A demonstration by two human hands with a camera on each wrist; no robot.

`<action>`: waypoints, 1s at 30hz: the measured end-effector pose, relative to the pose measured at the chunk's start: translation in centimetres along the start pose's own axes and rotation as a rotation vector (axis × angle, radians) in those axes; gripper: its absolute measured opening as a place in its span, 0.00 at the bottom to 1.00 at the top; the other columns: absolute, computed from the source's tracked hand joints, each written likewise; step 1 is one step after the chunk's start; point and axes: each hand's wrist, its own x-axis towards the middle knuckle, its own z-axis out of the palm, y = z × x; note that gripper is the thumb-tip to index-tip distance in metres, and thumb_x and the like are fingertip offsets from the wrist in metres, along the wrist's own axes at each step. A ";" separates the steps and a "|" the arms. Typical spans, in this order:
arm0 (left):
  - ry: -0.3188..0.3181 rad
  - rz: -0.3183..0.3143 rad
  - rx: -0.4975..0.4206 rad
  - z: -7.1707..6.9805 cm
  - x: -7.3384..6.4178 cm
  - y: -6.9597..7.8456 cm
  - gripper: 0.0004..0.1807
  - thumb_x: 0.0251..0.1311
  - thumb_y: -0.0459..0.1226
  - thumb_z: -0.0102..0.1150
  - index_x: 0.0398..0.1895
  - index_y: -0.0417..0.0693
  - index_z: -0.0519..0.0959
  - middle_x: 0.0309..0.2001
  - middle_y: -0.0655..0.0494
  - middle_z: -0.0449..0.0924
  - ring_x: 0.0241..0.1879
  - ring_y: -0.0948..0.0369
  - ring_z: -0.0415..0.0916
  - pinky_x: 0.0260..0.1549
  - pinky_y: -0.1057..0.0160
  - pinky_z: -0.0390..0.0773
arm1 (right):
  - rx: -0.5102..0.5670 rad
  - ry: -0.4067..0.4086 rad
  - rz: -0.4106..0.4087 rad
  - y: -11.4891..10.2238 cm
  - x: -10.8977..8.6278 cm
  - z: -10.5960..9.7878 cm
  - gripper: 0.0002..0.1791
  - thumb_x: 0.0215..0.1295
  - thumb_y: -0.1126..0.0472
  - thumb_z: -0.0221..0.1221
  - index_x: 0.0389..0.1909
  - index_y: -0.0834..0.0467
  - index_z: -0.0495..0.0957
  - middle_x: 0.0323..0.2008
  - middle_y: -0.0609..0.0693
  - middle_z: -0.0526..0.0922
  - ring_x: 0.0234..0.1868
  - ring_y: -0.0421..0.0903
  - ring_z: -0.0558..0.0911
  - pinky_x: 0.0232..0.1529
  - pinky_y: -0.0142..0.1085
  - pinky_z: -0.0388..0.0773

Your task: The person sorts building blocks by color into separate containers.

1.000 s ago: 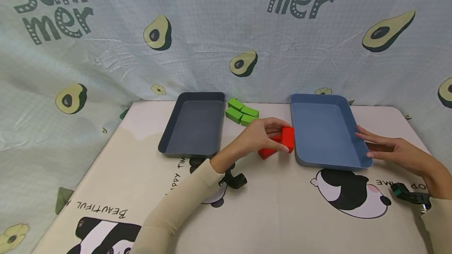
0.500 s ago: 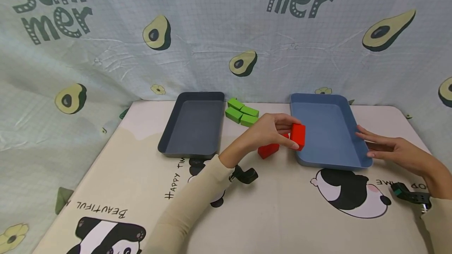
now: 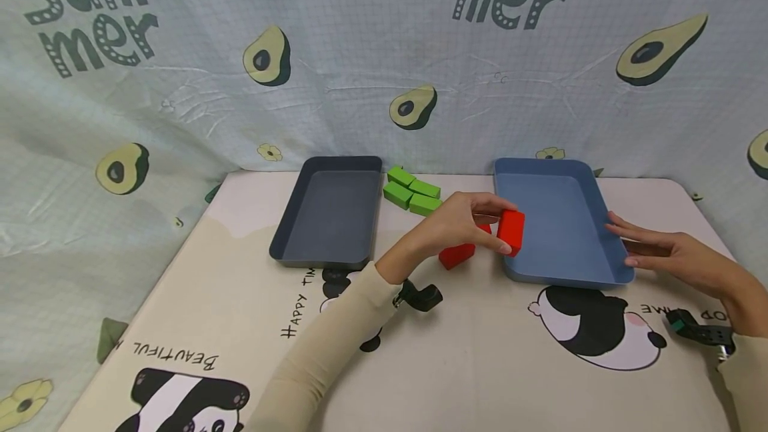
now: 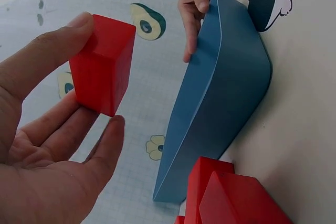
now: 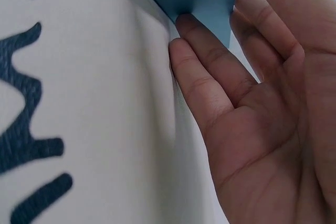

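Note:
My left hand (image 3: 459,224) pinches a red block (image 3: 511,233) between thumb and fingers, raised over the left edge of the blue tray (image 3: 555,219). In the left wrist view the held block (image 4: 102,64) is tilted, well apart from the tray wall. Other red blocks (image 3: 456,257) lie on the table just left of the tray, partly hidden behind the left hand. My right hand (image 3: 678,255) rests at the tray's right side. The right wrist view shows its fingers (image 5: 202,74) extended, with tips against the blue wall.
A dark grey tray (image 3: 333,212) stands to the left. Several green blocks (image 3: 411,191) sit in a cluster between the trays. Behind the table (image 3: 468,365) hangs a cloth (image 3: 336,52) with avocado prints.
My left hand has carried the red block up and to the right, from beside the blue tray to above its left edge. The right hand stays in place.

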 end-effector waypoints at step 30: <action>0.002 0.022 -0.166 0.3 1.3 0.1 0.32 0.51 0.24 0.75 0.63 0.42 0.79 0.58 0.54 0.83 0.57 0.67 0.79 0.55 0.66 0.80 | 0.003 0.005 0.037 0.0 -0.2 0.3 0.36 0.71 0.63 0.63 0.78 0.54 0.62 0.77 0.27 0.52 0.61 0.11 0.59 0.50 0.11 0.64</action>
